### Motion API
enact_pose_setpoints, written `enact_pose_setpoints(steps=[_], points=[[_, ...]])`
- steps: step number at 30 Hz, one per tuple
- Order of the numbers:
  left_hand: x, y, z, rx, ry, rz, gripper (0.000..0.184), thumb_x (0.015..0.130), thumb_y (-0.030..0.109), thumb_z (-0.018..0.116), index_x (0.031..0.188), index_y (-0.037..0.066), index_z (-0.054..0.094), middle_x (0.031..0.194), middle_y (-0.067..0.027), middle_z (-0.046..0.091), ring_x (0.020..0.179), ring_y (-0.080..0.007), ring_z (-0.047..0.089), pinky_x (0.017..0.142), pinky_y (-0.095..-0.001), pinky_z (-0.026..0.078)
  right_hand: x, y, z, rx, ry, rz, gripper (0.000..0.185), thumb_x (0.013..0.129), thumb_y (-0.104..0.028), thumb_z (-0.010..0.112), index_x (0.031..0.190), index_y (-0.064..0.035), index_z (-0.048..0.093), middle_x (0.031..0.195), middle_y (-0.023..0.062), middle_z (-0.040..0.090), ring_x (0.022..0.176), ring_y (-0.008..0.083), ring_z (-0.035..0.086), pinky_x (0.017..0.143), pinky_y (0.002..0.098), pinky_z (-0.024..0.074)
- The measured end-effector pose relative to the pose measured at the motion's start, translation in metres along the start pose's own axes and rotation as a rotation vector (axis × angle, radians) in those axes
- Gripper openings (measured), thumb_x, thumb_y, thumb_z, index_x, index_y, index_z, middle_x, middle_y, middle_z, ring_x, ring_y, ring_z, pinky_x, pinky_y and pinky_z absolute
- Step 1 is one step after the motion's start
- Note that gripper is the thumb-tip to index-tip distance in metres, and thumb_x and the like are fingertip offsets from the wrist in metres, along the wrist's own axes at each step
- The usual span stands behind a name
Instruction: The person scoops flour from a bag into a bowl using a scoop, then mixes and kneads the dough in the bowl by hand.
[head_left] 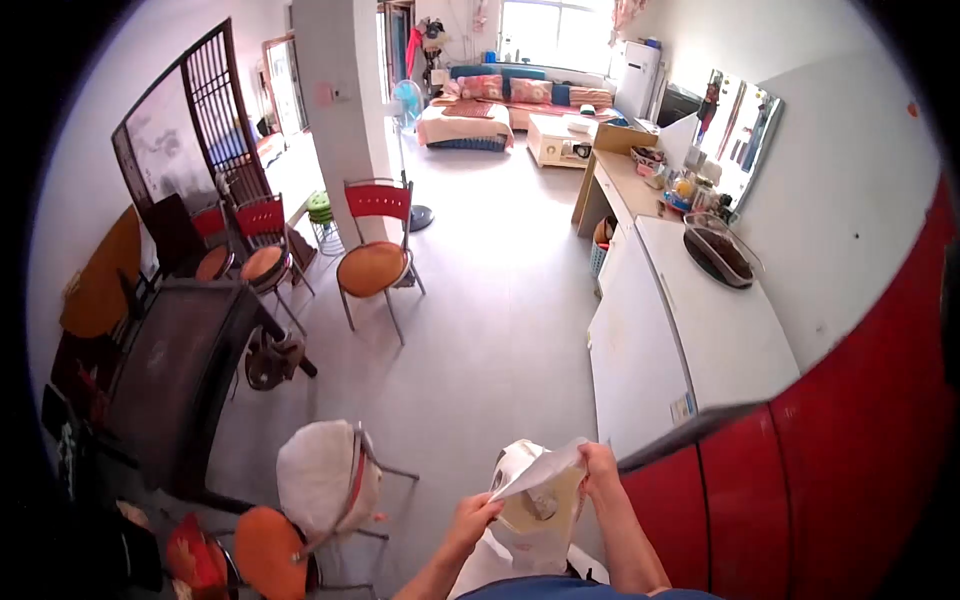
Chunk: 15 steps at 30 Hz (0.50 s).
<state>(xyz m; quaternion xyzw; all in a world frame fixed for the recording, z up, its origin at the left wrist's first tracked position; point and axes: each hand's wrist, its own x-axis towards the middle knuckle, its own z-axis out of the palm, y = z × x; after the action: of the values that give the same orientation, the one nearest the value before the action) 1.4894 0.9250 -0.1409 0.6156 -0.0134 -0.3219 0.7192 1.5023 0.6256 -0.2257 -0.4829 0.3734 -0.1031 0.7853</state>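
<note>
At the bottom of the head view, in front of my body, both hands grip the rim of a white bag [535,540]. My left hand [477,518] is closed on the left side of the rim. My right hand [600,468] pinches the right side, a little higher. Between them the bag's mouth is spread apart, with one edge pulled into a flat strip. Inside, a small crumpled greyish-white thing shows, too unclear to name. The bag's lower part is partly hidden by my clothing.
A white chest freezer [715,320] and red cabinets [740,490] stand close on my right. To the left are a chair with a white cover [325,475], an orange-seated chair [270,555] and a dark table [180,350]. Another chair [373,268] stands ahead by the pillar.
</note>
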Motion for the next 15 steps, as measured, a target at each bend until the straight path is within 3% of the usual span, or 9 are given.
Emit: enact_pose_setpoints(steps=[1,4,8,12,15], points=[[0.029,0.021,-0.008,0.059,-0.034,-0.011,0.024,0.09,0.023,0.063,0.093,0.001,0.07,0.075,0.0041,0.056,0.07,-0.007,0.047,0.061,-0.0249,0.036,0.014,-0.016,0.017,0.03,0.031,0.023,0.01,0.077,-0.008,0.06,0.069,-0.0043,0.057,0.071,0.0032,0.054,0.064,0.0181,0.051,0.055,0.0376,0.0415],[0.122,0.093,-0.01,0.027,0.056,-0.012,0.022,0.09,0.025,0.062,0.077,0.007,0.065,0.066,0.0058,0.049,0.06,-0.0059,0.04,0.053,-0.0241,0.03,0.068,-0.072,0.07,0.105,0.092,0.021,0.009,0.077,-0.009,0.061,0.069,-0.0053,0.056,0.071,0.003,0.054,0.063,0.0181,0.051,0.054,0.0375,0.0414],[0.254,0.172,-0.015,-0.029,0.034,0.051,0.02,0.09,0.023,0.061,0.079,0.008,0.068,0.066,0.0053,0.05,0.059,-0.0061,0.039,0.052,-0.0238,0.029,0.179,-0.133,0.135,0.098,0.035,-0.031,0.009,0.078,-0.009,0.06,0.07,-0.0067,0.056,0.071,0.0029,0.053,0.064,0.0173,0.051,0.052,0.0374,0.0415],[0.373,0.23,-0.036,0.103,0.086,0.032,0.02,0.089,0.021,0.061,0.08,0.005,0.068,0.064,0.0051,0.049,0.056,-0.0052,0.039,0.05,-0.0241,0.028,0.291,-0.182,0.197,-0.01,-0.041,0.033,0.011,0.079,-0.01,0.06,0.069,-0.0075,0.057,0.07,0.0035,0.053,0.064,0.017,0.052,0.053,0.0377,0.0426],[0.459,0.264,-0.039,0.034,0.15,0.006,0.017,0.087,0.017,0.061,0.075,0.005,0.064,0.063,0.0047,0.047,0.054,-0.005,0.037,0.049,-0.0239,0.027,0.379,-0.211,0.242,0.029,-0.054,0.02,0.013,0.079,-0.013,0.06,0.069,-0.0054,0.058,0.069,0.0038,0.054,0.062,0.0176,0.051,0.055,0.0377,0.0434]])
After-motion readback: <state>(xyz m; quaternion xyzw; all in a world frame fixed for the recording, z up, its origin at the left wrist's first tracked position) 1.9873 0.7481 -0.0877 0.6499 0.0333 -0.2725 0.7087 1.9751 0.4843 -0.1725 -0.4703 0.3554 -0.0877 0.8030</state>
